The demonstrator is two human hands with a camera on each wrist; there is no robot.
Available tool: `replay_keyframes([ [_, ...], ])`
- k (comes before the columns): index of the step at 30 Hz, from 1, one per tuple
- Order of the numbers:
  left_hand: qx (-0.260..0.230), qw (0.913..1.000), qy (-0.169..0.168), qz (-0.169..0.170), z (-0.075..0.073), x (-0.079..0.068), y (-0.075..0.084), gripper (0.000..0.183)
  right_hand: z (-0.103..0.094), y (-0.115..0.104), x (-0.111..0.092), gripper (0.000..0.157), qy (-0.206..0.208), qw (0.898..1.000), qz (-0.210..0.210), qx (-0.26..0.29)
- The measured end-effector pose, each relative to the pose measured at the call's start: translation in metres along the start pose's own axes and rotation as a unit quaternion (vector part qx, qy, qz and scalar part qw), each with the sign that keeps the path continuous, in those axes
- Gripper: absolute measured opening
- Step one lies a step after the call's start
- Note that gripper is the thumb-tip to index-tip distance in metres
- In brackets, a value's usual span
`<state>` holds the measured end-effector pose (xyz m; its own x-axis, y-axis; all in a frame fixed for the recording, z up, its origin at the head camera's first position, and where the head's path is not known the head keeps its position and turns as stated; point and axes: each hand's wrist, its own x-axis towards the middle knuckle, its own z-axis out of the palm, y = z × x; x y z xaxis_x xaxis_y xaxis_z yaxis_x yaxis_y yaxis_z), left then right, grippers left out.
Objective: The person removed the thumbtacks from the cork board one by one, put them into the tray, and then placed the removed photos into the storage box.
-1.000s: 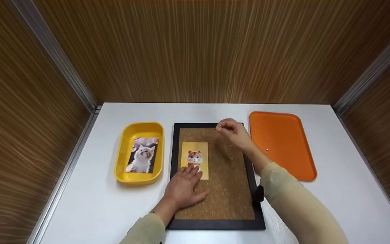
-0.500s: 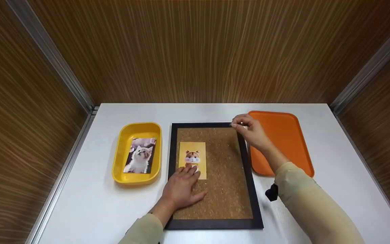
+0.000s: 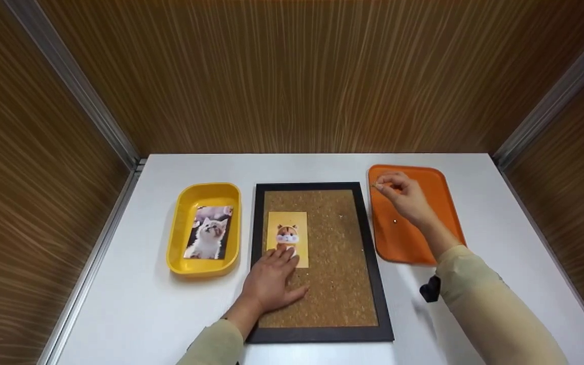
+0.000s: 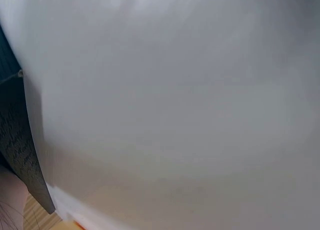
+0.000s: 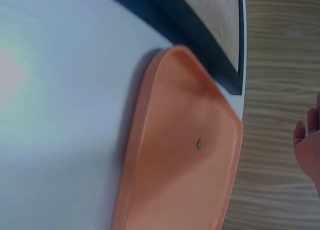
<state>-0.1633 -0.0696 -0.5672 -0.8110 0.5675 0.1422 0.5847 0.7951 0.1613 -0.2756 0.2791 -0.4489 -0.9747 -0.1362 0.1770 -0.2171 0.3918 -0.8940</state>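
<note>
My left hand [image 3: 273,281] lies with spread fingers on the framed cork board [image 3: 340,284], its fingertips on the lower part of a yellow hamster card [image 3: 288,223]. Above the upper left of the orange tray [image 3: 426,197], my right hand [image 3: 406,197] pinches a tiny gold-coloured thumbtack [image 3: 374,185] between thumb and finger. Another small metallic tack [image 3: 395,221] lies on the tray, and the right wrist view shows this tack [image 5: 199,144] too. Only part of my right hand [image 5: 307,140] enters that view, at its right edge. The left wrist view shows mostly blurred white surface.
Left of the board stands a yellow bin [image 3: 173,248] with a kitten photo [image 3: 210,233] inside. All of this rests on a white table [image 3: 124,299], with wood-grain panels [image 3: 292,76] behind it and at both sides.
My right hand has moved right, from over the cork board's top edge to over the orange tray, still pinching the thumbtack. The left hand stays on the card and board.
</note>
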Motion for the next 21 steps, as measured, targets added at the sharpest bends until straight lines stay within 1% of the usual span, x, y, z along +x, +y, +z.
replay_keyframes([
  [8,0.001,1.0000,0.000,0.000,0.001,0.000,0.000,0.079,-0.019,0.015,-0.010,0.023,0.009,1.000,0.022,0.005],
  [14,0.007,0.9998,0.014,0.007,0.002,-0.001,-0.001,0.078,-0.029,0.027,-0.019,0.025,0.012,0.999,0.040,0.020],
  [19,0.014,0.9996,0.020,0.011,0.002,-0.002,-0.002,0.077,-0.038,0.048,-0.024,0.025,0.022,0.999,0.043,0.016],
  [21,0.013,0.9997,0.018,0.011,0.002,-0.002,-0.002,0.077,-0.041,0.060,-0.025,0.026,0.028,0.998,0.055,0.009],
])
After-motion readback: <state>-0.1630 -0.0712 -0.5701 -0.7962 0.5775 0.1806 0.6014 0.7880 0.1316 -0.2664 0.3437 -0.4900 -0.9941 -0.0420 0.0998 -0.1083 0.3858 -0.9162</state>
